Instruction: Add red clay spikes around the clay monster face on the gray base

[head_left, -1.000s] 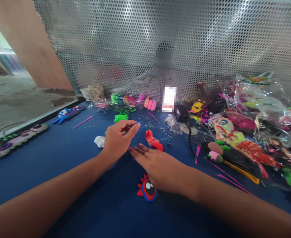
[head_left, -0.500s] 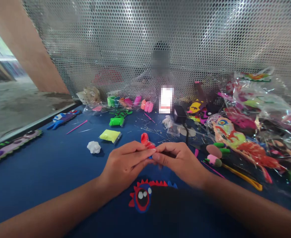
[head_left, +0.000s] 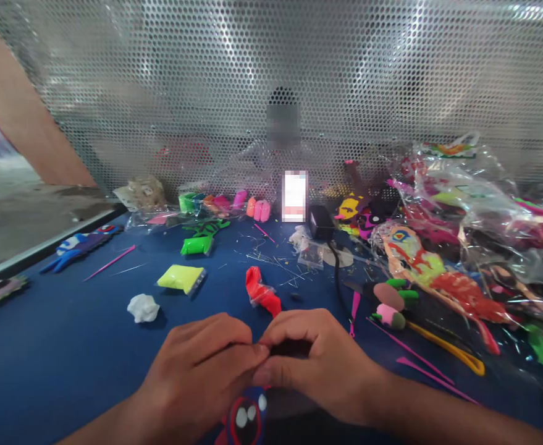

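Low over the near part of the table, my left hand [head_left: 201,364] and my right hand [head_left: 320,355] meet with fingertips pinched together. Whatever is between them is hidden by the fingers. Just below them lies a flat clay figure [head_left: 246,420] with a blue and red rimmed eye, white spots and a dark body; my hands cover its upper edge. Red clay in a clear wrapper [head_left: 262,293] rests on the table just beyond my fingers. To the left sit a lump of white clay [head_left: 143,308] and a packet of yellow clay [head_left: 181,279].
Green clay [head_left: 196,245] and a pink stick [head_left: 110,262] lie at the left. A black box [head_left: 321,222] with a cable stands near the perforated metal screen [head_left: 197,80]. Plastic bags [head_left: 466,185], clay figures and pink tools [head_left: 410,349] crowd the right side.
My hands have come down and nearer to me, over the figure's upper edge. The wrapped red clay, earlier at my fingers, now lies apart on the table. The view has shifted.
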`<action>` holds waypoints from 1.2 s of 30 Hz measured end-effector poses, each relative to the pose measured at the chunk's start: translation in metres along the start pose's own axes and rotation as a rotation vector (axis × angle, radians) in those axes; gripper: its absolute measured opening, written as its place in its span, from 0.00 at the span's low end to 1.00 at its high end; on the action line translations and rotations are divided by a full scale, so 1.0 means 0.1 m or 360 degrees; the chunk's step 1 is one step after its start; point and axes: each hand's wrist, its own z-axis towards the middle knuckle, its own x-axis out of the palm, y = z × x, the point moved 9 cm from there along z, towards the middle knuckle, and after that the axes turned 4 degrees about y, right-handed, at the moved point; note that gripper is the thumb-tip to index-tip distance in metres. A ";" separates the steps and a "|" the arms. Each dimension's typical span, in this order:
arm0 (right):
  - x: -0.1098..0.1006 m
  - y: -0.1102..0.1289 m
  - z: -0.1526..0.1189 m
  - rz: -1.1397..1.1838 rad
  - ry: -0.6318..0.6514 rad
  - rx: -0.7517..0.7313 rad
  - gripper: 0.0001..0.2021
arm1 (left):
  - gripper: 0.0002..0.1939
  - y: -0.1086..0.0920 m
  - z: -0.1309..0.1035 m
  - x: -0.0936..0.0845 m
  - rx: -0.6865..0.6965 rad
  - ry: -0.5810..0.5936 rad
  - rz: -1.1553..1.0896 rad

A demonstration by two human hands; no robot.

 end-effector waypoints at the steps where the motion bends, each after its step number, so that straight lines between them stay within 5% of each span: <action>1: -0.01 0.02 0.00 -0.0048 -0.0036 -0.0028 0.07 | 0.09 -0.01 0.00 -0.01 0.0018 -0.0021 0.0049; 13: -0.12 0.01 -0.04 -0.0084 -0.0234 -0.0169 0.06 | 0.12 0.03 0.01 -0.04 -0.0082 0.0023 0.0130; 25: 0.04 -0.19 -0.02 0.0662 0.0062 0.0064 0.09 | 0.05 0.11 0.05 -0.06 -0.0227 -0.0002 -0.0208; 36: 0.15 -0.18 -0.08 0.0726 0.0219 0.0175 0.10 | 0.06 0.04 -0.04 0.07 -0.0094 0.0165 -0.0489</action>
